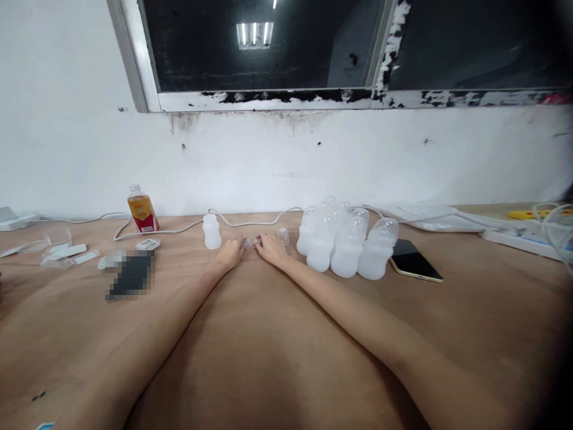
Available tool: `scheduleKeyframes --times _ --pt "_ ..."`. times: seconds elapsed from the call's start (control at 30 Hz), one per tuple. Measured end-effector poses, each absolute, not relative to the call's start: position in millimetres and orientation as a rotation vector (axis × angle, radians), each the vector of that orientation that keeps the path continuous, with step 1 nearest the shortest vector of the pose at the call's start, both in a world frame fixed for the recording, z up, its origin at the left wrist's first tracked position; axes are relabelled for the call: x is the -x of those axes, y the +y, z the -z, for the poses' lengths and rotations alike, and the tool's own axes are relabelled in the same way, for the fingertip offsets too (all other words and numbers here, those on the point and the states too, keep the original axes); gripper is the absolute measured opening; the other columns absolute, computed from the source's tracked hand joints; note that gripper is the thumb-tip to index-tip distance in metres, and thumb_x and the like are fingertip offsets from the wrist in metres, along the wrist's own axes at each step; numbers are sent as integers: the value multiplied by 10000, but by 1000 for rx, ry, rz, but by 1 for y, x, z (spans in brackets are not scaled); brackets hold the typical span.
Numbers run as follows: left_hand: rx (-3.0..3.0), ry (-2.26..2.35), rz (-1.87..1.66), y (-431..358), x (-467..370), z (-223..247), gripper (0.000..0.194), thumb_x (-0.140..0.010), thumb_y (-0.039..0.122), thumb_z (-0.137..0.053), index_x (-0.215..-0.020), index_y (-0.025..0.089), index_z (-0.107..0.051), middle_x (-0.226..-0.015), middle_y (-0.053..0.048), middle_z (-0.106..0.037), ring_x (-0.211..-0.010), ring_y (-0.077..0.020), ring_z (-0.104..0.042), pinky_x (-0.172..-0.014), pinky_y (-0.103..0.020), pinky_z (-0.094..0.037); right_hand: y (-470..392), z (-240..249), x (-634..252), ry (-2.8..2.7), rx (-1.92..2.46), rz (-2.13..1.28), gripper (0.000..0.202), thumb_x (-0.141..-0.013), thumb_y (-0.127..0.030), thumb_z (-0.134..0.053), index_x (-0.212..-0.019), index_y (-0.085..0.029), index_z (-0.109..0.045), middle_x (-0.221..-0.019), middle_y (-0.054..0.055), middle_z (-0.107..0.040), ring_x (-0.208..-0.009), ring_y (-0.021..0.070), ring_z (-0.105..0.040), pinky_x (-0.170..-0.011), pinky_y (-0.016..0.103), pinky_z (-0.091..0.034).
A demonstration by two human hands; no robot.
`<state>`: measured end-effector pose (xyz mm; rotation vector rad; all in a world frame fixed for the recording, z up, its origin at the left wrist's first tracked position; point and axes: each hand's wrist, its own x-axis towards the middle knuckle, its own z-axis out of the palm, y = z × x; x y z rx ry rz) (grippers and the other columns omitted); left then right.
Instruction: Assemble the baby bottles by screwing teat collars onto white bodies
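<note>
While our left hand and right hand rested on the table, we seemingly touched small clear pieces between them; whether we pinched these, we couldn't tell. One domeless bottle stood left, domed bottles right, probably so we had room between.

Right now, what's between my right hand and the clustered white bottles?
In the head view, a clear dome sits between your right hand and the bottles.
</note>
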<state>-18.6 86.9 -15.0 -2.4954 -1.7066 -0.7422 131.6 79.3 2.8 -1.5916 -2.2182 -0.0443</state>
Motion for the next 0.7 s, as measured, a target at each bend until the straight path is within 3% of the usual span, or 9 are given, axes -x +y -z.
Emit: scheduleKeyframes --times 0.13,0.33,0.5,0.7 --pt "2484 -1699 769 82 18 13 324 -781 199 -415 -1099 175 -469 -1223 -89 -452 -1016 -210 -511 -874 -324 -382 76 -4 -130 -2174 1614 38 305 -827 -313 -339 -1039 -160 -496 -1071 96 -525 -941 210 -507 -770 304 -375" --pt "2404 -1655 998 72 14 6 408 -779 253 -422 -1173 162 -371 -1329 -89 -283 -1179 -219 -333 -978 -329 -266 76 -5 -131 -2004 1730 -8 334 -827 -288 -317 -1100 -144 -444 -1130 129 -451 -990 214 -481 -790 322 -371" --pt "2265 -1833 1221 77 20 3 416 -773 225 -419 -1151 67 -344 -1240 -159 -379 -1163 -231 -337 -966 -329 -271 78 -6 -134 -1868 1816 -83 319 -798 -258 -349 -1075 -145 -460 -1098 145 -448 -943 222 -513 -755 326 -389" --pt "2176 -2039 1335 87 33 7 377 -788 316 -394 -1099 108 -356 -1140 -129 -474 -1061 -227 -435 -864 -329 -354 80 -7 -137 -1731 1864 -164 339 -778 -246 -352 -1084 -128 -438 -1096 163 -432 -904 216 -534 -718 299 -402"
